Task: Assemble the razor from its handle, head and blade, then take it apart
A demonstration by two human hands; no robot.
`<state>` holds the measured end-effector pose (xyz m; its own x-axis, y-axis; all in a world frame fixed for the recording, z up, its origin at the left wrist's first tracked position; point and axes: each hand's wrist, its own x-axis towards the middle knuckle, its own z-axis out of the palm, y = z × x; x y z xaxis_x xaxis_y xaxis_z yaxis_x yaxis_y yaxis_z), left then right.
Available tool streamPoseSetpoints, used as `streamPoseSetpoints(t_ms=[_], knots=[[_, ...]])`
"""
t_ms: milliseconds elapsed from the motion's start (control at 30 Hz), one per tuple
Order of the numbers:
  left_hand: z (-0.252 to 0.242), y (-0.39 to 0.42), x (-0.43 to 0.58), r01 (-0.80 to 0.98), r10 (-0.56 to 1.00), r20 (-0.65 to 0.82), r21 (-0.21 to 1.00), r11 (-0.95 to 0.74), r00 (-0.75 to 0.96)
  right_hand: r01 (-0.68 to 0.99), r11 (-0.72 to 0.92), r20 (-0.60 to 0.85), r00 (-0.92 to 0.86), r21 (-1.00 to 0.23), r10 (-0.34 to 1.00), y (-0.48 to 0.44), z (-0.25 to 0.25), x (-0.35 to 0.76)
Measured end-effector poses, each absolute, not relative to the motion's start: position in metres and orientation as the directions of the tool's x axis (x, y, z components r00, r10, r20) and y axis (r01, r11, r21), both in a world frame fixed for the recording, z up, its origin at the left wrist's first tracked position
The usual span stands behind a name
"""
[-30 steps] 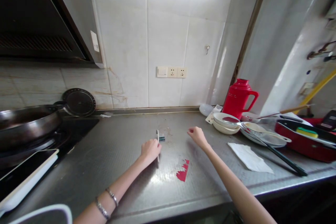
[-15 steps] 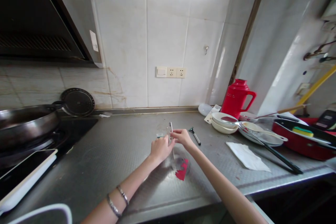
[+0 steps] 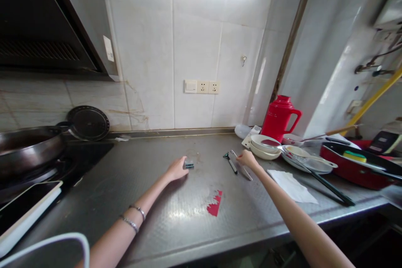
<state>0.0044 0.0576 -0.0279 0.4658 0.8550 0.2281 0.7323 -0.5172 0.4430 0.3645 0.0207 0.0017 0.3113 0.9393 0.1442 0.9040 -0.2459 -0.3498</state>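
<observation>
My left hand (image 3: 178, 169) is on the left side of the metal counter. Its thumb and fingers close around the near end of a small clear-and-teal piece (image 3: 189, 165), which looks like a little plastic case. Farther right, my right hand (image 3: 247, 159) pinches a slim pale stick (image 3: 247, 173) lying slantwise at counter level; its exact kind is unclear. Just left of that stick lies a razor (image 3: 232, 165) with a dark head and a black-and-white handle. A torn red scrap (image 3: 215, 204) rests on the counter nearer to me, apart from both hands.
White bowls (image 3: 265, 150), a red thermos jug (image 3: 279, 118), a white tissue (image 3: 292, 186) and a red pan (image 3: 348, 171) with a sponge stand on the right. On the left are a stove with a steel pan (image 3: 31, 146) and a white-edged device (image 3: 28, 217). A white cable loops at lower left.
My hands have parted. The right carried the slim stick rightward and down beside the razor. The left let go of it and moved left onto the small clear-and-teal piece.
</observation>
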Motion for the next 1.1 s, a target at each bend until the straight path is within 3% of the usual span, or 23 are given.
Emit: streamPoseSetpoints(t_ms=[267,467,533,633,767,900,1100], knots=[[-0.041,0.070,0.003,0.672,0.836,0.244,0.504,-0.543,0.492,0.925,-0.249,0.145,0.299,-0.287,0.943,0.024,-0.012,0.362],[-0.038,0.068,0.002,0.632,0.831,0.282,0.546,-0.550,0.480,0.940,-0.229,0.187,0.279,-0.252,0.942,0.014,0.006,0.356],[-0.033,0.063,0.003,0.606,0.825,0.309,0.566,-0.559,0.473,0.959,-0.131,0.245,0.194,-0.250,0.950,0.010,0.018,0.346],[-0.022,0.051,0.011,0.537,0.791,0.354,0.591,-0.602,0.499,0.940,0.157,0.295,-0.064,-0.303,0.953,0.004,0.034,0.321],[-0.009,0.030,0.029,0.433,0.728,0.391,0.611,-0.662,0.563,0.810,0.440,0.207,-0.388,-0.388,0.898,-0.006,0.045,0.280],[-0.002,0.011,0.044,0.371,0.681,0.416,0.610,-0.701,0.603,0.764,0.553,0.163,-0.531,-0.334,0.832,-0.016,0.045,0.252],[0.005,-0.004,0.048,0.374,0.689,0.398,0.622,-0.688,0.606,0.775,0.576,0.148,-0.557,-0.260,0.817,-0.020,0.046,0.248]])
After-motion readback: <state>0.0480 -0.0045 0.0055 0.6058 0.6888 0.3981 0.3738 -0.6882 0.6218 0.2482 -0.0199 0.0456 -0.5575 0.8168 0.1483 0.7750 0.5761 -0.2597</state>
